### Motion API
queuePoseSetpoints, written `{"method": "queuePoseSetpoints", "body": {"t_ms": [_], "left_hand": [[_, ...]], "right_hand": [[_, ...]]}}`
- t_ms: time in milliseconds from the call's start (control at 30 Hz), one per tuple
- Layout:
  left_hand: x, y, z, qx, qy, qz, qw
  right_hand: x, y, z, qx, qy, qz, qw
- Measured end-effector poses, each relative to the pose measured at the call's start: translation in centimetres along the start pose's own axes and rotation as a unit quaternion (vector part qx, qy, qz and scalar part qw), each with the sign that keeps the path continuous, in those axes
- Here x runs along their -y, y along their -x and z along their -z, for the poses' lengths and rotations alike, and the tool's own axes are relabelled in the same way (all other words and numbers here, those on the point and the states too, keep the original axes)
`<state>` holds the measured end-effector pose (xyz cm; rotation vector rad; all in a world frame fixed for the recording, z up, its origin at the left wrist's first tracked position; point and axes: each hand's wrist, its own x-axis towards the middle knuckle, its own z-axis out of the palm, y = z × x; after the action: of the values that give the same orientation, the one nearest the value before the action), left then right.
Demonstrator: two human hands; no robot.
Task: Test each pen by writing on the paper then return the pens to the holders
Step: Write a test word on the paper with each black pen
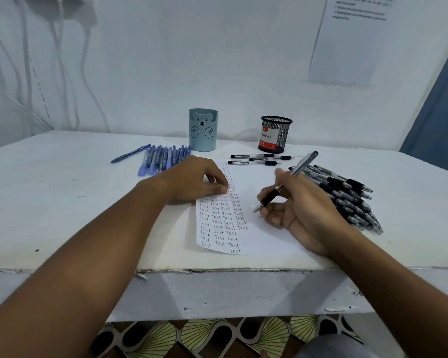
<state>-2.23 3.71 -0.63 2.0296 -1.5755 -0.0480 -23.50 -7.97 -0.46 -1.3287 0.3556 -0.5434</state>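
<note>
soft, even, cool-tinted light from above; faint shadows fall under the forearms on the desk (62, 202). wide-angle bending curves the desk edge. wall sheet (352, 40) text is blurred; no strong glare.

The table (62, 202) is white, and the paper (256, 228) is white with rows of black "Test" words. One cup (203, 130) is light blue-green with a bear face, the other cup (276, 134) is black mesh with a red and white label. Blue pens (163, 158) lie on one side, black pens (347, 195) on the other.
</note>
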Motion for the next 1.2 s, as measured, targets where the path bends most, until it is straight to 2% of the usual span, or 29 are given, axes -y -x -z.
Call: {"method": "queuePoseSetpoints", "body": {"t_ms": [133, 433, 567, 733, 833, 933, 1000, 1100, 1200], "left_hand": [[-0.1, 0.0, 0.0, -0.004, -0.001, 0.001, 1.000], [-0.2, 0.1, 0.0, -0.006, -0.001, 0.001, 1.000], [-0.4, 0.2, 0.1, -0.007, 0.003, 0.002, 1.000], [-0.3, 0.3, 0.1, -0.008, -0.005, -0.003, 1.000], [-0.2, 0.2, 0.0, -0.006, -0.005, -0.002, 1.000], [0.0, 0.1, 0.0, -0.007, 0.000, -0.001, 1.000], [0.1, 0.1, 0.0, -0.008, 0.002, 0.001, 1.000], [0.0, 0.0, 0.0, -0.007, -0.002, 0.006, 1.000], [-0.1, 0.0, 0.0, -0.006, -0.003, 0.003, 1.000]], "right_hand": [[-0.1, -0.1, 0.1, -0.046, -0.039, 0.016, 0.998], [0.0, -0.1, -0.1, -0.040, -0.017, 0.033, 0.999], [0.3, 0.2, -0.1, -0.058, -0.009, 0.067, 0.996], [4.9, -2.3, 1.6, -0.152, 0.131, 0.142, 0.969], [9.4, -4.6, 3.7, -0.177, 0.316, 0.118, 0.925], [11.9, -6.1, 6.1, -0.127, 0.522, 0.026, 0.843], [12.5, -6.5, 7.1, -0.079, 0.619, -0.037, 0.781], [12.4, -7.1, 7.6, -0.027, 0.703, -0.101, 0.703], [11.9, -7.6, 7.5, -0.005, 0.740, -0.124, 0.661]]}}
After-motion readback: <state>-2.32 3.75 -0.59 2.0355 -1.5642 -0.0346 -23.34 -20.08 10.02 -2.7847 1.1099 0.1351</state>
